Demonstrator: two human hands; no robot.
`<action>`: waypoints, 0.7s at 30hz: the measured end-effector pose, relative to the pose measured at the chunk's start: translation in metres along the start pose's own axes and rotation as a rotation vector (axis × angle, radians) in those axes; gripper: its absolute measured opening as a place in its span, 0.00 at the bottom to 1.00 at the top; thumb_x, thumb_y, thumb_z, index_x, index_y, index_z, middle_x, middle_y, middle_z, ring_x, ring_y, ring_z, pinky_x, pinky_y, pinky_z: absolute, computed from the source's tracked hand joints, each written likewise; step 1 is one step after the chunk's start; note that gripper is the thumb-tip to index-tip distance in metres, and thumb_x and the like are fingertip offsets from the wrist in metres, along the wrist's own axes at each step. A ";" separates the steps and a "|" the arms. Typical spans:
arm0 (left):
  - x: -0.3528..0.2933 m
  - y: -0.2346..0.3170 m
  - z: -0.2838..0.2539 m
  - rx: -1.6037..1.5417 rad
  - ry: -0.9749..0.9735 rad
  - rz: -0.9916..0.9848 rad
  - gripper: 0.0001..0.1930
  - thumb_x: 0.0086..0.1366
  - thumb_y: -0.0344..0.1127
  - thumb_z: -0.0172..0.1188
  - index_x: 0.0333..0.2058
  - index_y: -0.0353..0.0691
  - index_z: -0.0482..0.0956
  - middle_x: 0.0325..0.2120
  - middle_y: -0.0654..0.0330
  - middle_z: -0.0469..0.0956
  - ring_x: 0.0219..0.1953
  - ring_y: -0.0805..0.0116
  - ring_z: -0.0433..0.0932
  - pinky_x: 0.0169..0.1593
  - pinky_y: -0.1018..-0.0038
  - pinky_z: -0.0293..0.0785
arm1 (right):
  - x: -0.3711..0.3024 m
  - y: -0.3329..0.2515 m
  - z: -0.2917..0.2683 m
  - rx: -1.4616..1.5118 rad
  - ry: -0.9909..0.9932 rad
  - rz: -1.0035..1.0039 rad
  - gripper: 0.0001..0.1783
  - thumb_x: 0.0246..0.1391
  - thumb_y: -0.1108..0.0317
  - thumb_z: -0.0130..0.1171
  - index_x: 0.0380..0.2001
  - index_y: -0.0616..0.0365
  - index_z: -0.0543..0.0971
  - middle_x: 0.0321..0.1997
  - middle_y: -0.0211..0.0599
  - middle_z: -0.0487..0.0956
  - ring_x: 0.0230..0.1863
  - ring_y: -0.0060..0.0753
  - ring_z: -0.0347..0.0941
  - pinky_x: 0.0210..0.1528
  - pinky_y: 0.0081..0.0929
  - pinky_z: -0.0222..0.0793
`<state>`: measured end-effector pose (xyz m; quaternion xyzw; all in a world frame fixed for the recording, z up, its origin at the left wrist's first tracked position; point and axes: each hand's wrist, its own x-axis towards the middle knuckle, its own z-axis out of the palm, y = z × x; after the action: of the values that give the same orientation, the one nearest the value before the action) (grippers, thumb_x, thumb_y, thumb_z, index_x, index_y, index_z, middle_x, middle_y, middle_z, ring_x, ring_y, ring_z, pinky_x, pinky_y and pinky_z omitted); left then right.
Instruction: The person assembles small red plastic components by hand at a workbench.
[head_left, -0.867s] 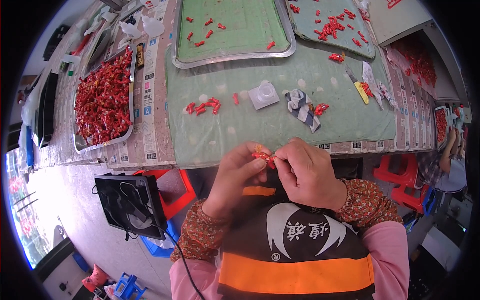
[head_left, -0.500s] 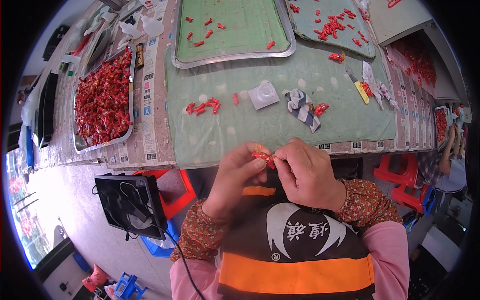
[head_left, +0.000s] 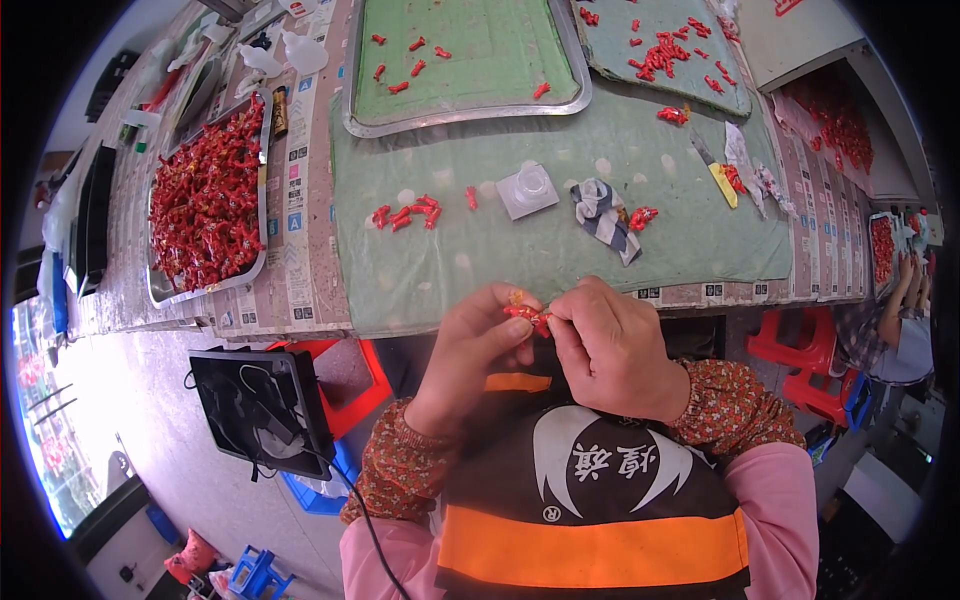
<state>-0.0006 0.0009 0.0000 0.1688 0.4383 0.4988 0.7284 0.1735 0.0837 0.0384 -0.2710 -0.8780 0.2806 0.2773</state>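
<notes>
Just in front of the table's near edge, my left hand [head_left: 487,330] pinches a small red and gold figurine [head_left: 527,318] between thumb and fingers. My right hand [head_left: 612,338] meets it from the other side, thumb and forefinger pressed together at the figurine's right end. Whether a fine tool sits in that right pinch is hidden. Beyond my hands, several small red pieces [head_left: 408,215] lie on the green cloth [head_left: 450,270]. A clear lidded pot on a square base [head_left: 527,191] stands there, beside a striped rag [head_left: 604,218] with another red figurine [head_left: 642,218] against it.
At left, a metal tray [head_left: 262,200] is heaped with red figurines. Two green-lined trays [head_left: 465,115] [head_left: 740,105] hold scattered red pieces at the back. A yellow-handled knife [head_left: 722,185] lies at right. Below the table are a black bin [head_left: 260,405] and red stools [head_left: 795,340]; another person [head_left: 900,330] sits far right.
Almost nothing differs. Both hands keep the same hold on the figurine, with only a very slight shift of my right hand.
</notes>
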 end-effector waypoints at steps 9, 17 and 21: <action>0.000 -0.001 0.000 0.006 0.005 0.003 0.08 0.67 0.33 0.57 0.45 0.43 0.75 0.33 0.69 0.78 0.30 0.83 0.74 0.34 0.85 0.70 | 0.000 -0.001 -0.001 -0.008 0.000 0.009 0.11 0.48 0.83 0.60 0.32 0.62 0.70 0.25 0.41 0.71 0.21 0.44 0.71 0.22 0.36 0.65; -0.006 -0.003 0.010 -0.003 0.083 0.048 0.10 0.66 0.28 0.60 0.46 0.41 0.74 0.37 0.67 0.77 0.32 0.81 0.75 0.36 0.83 0.74 | 0.004 0.010 -0.012 0.173 -0.031 0.022 0.10 0.49 0.84 0.61 0.34 0.63 0.73 0.27 0.40 0.72 0.22 0.37 0.70 0.23 0.30 0.64; -0.001 -0.013 0.012 0.191 0.097 0.460 0.13 0.62 0.22 0.63 0.44 0.40 0.74 0.40 0.62 0.77 0.36 0.74 0.78 0.39 0.78 0.76 | 0.003 0.011 -0.017 0.315 -0.065 0.084 0.11 0.52 0.83 0.61 0.38 0.63 0.74 0.30 0.36 0.73 0.26 0.26 0.71 0.26 0.22 0.66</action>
<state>0.0167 -0.0036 -0.0016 0.3080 0.4679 0.6154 0.5546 0.1859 0.0993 0.0444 -0.2512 -0.8198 0.4346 0.2757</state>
